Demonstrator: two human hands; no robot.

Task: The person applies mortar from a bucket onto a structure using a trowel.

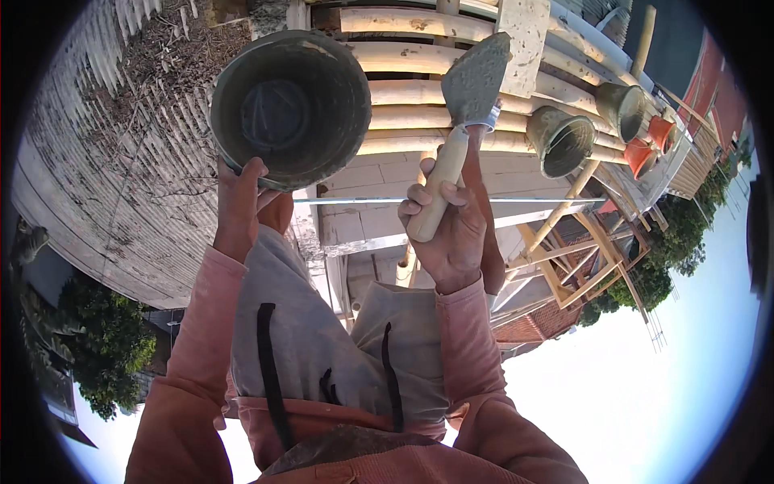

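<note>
Spanning upper center: bamboo poles (403,93). Dark bucket (290,117), upper left, is facing its open mouth at the camera; left hand (240,198) is gripping its lower rim, thumb over the edge, fingers mostly hidden. Two grey buckets (548,125) are sitting upper right, smaller orange buckets (637,157) beside them. Trowel (476,81), upper center, is pointing blade up; right hand (455,238) is curling firmly around its handle (442,181).

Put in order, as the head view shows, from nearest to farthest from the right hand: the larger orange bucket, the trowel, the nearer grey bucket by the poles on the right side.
1. Trowel: gripped in the right hand.
2. Nearer grey bucket: to the hand's right, beyond it.
3. Larger orange bucket: farther right, past that grey bucket.
</note>
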